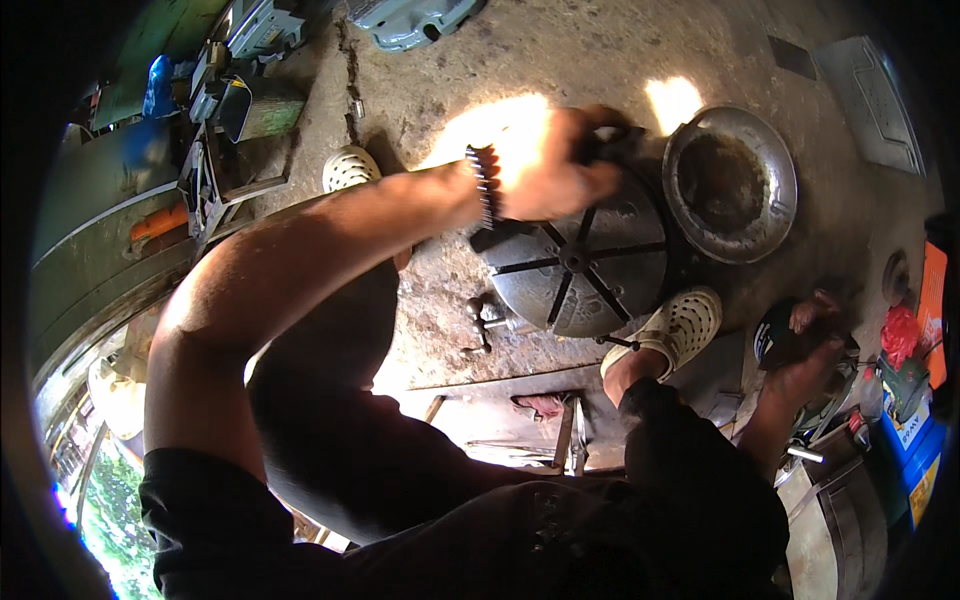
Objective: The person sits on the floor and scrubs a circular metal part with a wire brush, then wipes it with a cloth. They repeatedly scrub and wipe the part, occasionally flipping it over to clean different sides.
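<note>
My left hand [560, 170], with a beaded bracelet at the wrist, reaches over the far edge of a round slotted metal rotary table [620, 262]. Its fingers curl about a dark object [618, 145] that is too blurred to name. On the floor by the table's near left side lies a crank handle [480, 325]. Off to the right, my right hand [808, 365] is smeared by motion beside a dark round object [772, 335]. Whether it grips that object cannot be made out.
A metal basin [783, 215] with a dark residue stands right of the rotary table. My feet in cream clogs [695, 318] flank the table. A grey-green machine casting [410, 25] sits at the far edge. Red plastic [900, 335] and boxes lie at right; a metal bench [100, 235] stands left.
</note>
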A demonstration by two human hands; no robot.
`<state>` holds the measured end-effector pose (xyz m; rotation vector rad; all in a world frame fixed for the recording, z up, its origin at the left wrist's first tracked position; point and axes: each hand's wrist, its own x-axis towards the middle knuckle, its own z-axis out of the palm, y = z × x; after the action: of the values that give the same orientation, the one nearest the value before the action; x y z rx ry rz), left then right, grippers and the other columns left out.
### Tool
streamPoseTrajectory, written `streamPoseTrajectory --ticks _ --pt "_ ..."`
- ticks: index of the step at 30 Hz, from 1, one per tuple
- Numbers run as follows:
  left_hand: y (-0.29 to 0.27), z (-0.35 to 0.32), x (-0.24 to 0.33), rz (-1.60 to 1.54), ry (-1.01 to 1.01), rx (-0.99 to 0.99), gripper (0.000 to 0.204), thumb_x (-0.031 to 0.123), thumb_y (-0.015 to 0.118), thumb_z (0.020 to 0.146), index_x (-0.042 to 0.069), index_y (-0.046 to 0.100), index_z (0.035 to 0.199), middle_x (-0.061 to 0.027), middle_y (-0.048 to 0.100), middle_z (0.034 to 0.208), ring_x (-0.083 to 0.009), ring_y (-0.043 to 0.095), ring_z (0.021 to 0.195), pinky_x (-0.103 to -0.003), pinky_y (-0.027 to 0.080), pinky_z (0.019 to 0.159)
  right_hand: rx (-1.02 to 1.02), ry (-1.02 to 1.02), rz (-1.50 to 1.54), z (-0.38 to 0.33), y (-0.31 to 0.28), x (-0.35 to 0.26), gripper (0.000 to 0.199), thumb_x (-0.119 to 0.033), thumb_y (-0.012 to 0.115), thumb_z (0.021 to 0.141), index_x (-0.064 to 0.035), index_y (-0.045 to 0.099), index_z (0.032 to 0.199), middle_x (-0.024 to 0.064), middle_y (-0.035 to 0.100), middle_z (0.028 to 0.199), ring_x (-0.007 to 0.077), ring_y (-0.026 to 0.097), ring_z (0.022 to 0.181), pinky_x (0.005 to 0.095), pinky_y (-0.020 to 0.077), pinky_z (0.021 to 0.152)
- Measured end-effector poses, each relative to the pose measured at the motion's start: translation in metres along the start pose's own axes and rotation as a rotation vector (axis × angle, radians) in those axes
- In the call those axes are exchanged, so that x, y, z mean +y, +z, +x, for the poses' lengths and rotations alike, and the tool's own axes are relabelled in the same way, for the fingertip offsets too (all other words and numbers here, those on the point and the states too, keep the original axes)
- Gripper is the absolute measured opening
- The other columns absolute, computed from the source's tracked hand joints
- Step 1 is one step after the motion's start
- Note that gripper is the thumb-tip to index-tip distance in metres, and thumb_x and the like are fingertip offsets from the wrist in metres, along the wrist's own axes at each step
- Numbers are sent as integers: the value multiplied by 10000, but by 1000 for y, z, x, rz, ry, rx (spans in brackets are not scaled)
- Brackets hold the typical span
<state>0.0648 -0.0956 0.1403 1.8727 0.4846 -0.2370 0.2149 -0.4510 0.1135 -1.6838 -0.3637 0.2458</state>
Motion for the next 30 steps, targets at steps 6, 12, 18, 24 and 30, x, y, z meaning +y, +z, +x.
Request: streamPoseTrajectory --ticks 6,12,18,24,30 --pt "-22 -16 -106 768 129 -245 633 312 605 881 151 476 1479 -166 716 934 -330 708 849 -440 595 747 -182 -18 -249 10 39 -11 761 -694 536 936 32 599 1155 16 478 854 108 433 772 265 338 685" --pt "-28 -14 -149 925 61 -282 564 267 462 985 239 374 1542 -163 724 1045 -288 727 857 -450 580 750 -318 62 -440 30 56 -20 792 -725 611 868 15 607 1152 -5 473 886 97 412 806 253 334 699" --pt "-44 -75 -268 784 -49 -107 333 306 498 985 217 640 1272 -109 712 1109 -287 703 965 -422 543 881 -504 -77 -489 67 96 -53 659 -603 632 926 21 602 1138 26 532 986 109 482 910 253 397 809" --pt "-97 -85 -219 739 -67 273 472 295 595 908 143 576 1355 -162 680 940 -343 688 830 -458 562 716 -700 -12 -605 100 138 -48 394 -357 617 992 0 611 1158 47 609 1070 130 541 1047 280 412 965" --pt "-62 -44 -206 651 602 344 545 205 610 903 179 537 1443 -130 659 868 -317 687 776 -410 582 728 -799 -25 -386 80 214 -23 297 -282 623 1006 -21 631 1148 22 632 1043 106 551 968 274 440 889"
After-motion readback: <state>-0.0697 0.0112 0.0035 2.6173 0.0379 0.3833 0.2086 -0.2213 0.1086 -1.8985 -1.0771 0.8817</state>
